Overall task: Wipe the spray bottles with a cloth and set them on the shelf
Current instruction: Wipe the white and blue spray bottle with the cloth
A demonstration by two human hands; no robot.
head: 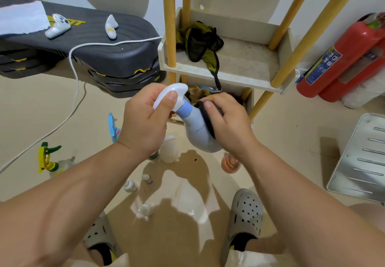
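My left hand point(145, 118) grips the white trigger head of a pale lavender spray bottle point(198, 131), held tilted in the air in front of the shelf. My right hand point(227, 122) holds a dark cloth point(206, 118) pressed against the bottle's side. The wooden shelf point(225, 74) stands just behind, with a dark green and black rag point(200, 43) lying on its upper tray. On the floor below stand other bottles: a yellow-green trigger bottle point(50, 160), a blue trigger bottle point(113, 127), a white bottle point(168, 150) and an orange one point(230, 163).
Small bottles point(131, 185) stand on the floor between my feet. A stack of black step platforms point(104, 54) with two white controllers and a white cable lies at the left. Red fire extinguishers point(341, 62) lean at the right, and a metal panel point(358, 158) lies beside them.
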